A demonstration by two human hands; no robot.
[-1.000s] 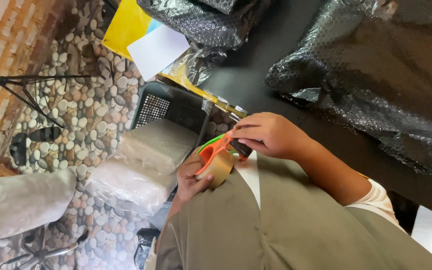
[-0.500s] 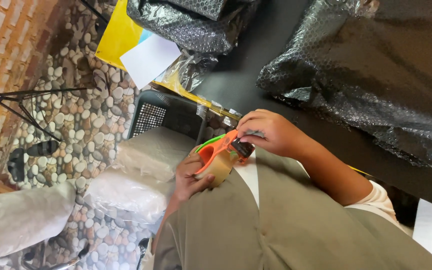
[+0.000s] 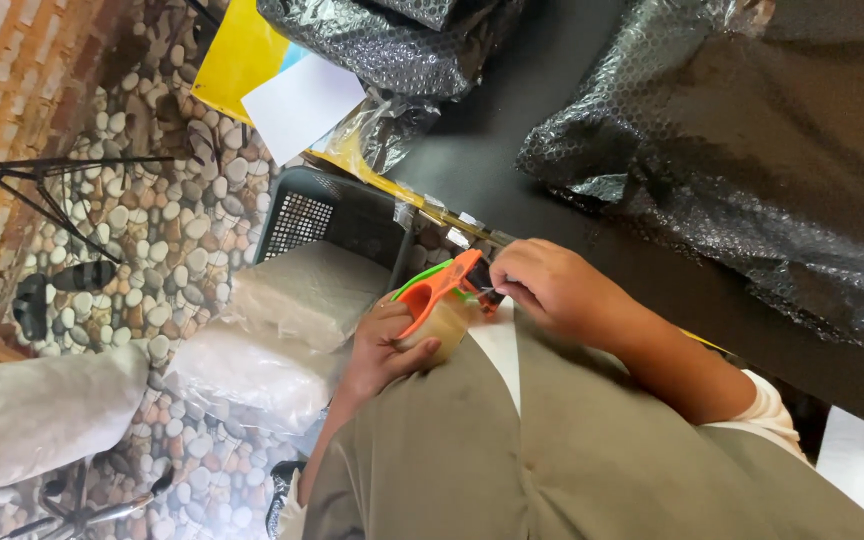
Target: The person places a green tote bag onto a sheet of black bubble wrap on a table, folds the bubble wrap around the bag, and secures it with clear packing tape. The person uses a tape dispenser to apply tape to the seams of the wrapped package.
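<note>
An orange and green tape dispenser (image 3: 436, 284) carrying a roll of brownish clear tape (image 3: 444, 322) is held over my lap, just off the edge of a black table (image 3: 512, 140). My left hand (image 3: 377, 350) wraps around the roll and the dispenser body from below. At the dispenser's front cutter end, my right hand (image 3: 557, 290) pinches with fingertips; what lies between them is too small to tell. My olive clothing (image 3: 552, 450) fills the bottom of the view.
Black bubble wrap bundles lie on the table at the right (image 3: 752, 150) and top (image 3: 392, 40). A yellow sheet (image 3: 227, 55) with white paper (image 3: 297, 100) hangs over the edge. A dark plastic basket (image 3: 322, 215) with pale wrapped packages (image 3: 307, 290) stands on the pebble floor by a tripod (image 3: 42, 190).
My right hand has slid a little to the right, from over the dispenser's top to its front cutter end. The left hand keeps its hold on the dispenser.
</note>
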